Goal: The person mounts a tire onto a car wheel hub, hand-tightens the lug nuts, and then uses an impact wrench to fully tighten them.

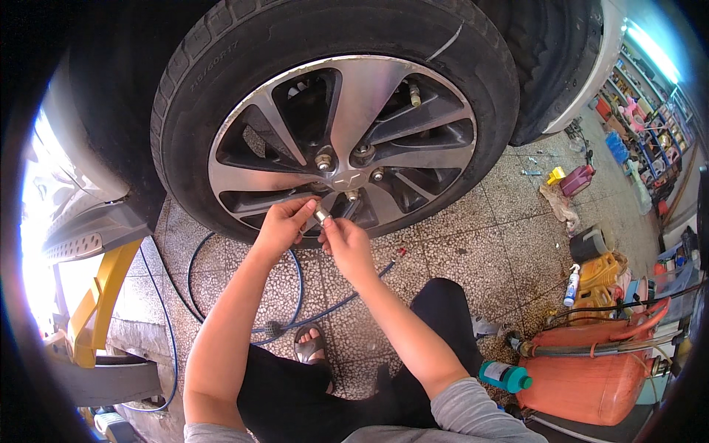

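Observation:
Both my hands meet just in front of the lower part of a car wheel. My left hand [283, 227] is closed, its thumb and fingertips at the upper end of a short shiny metal socket [322, 214]. The lower end of the socket is pinched by my right hand [344, 244]. Whether a nut sits inside it is hidden by my fingers. Behind them stands the two-tone alloy rim [367, 103] inside a black tyre [481, 81]. Several lug nuts [323, 162] show around its hub cap [348, 181], and a valve stem [415, 94] is at the upper right.
A blue air hose [299, 275] loops over the speckled floor below the wheel. At left is a yellow lift arm [103, 299]. To the right lie an orange tank [583, 369], a teal bottle [505, 376], yellow jugs [597, 273] and a dark red jug [577, 179].

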Tool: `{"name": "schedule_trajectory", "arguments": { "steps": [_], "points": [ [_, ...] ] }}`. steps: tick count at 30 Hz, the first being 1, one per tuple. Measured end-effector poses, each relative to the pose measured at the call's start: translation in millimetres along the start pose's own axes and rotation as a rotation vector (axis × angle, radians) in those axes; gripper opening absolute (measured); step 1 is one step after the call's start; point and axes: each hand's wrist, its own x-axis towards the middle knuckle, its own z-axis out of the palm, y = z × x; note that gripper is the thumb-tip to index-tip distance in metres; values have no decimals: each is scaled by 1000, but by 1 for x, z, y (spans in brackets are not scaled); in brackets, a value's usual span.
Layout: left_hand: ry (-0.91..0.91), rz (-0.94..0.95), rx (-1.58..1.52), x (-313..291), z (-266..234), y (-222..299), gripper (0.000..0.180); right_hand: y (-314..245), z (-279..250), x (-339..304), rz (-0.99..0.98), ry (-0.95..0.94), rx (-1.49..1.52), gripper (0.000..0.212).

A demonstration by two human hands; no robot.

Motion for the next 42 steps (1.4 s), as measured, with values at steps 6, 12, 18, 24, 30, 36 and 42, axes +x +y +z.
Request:
{"name": "schedule_trajectory", "arguments": {
  "steps": [6,12,18,24,30,36,42],
  "points": [
    [29,-98,21,-2,4,1,36,2,4,1,-231,129,-645,34],
    [118,107,29,6,12,-12,27,10,16,27,18,154,293,39],
    [219,379,486,0,13,-8,29,12,36,40,3,207,306,42],
    [325,348,602,-2,17,-2,32,9,36,34,240,78,825,47],
    [358,414,661,0,17,-2,32,4,33,35,316,116,732,42],
    [393,401,631,-2,19,-2,30,5,34,34,307,33,868,36],
    [383,412,617,-2,17,2,32,7,35,35,219,127,758,43]
  ]
}}
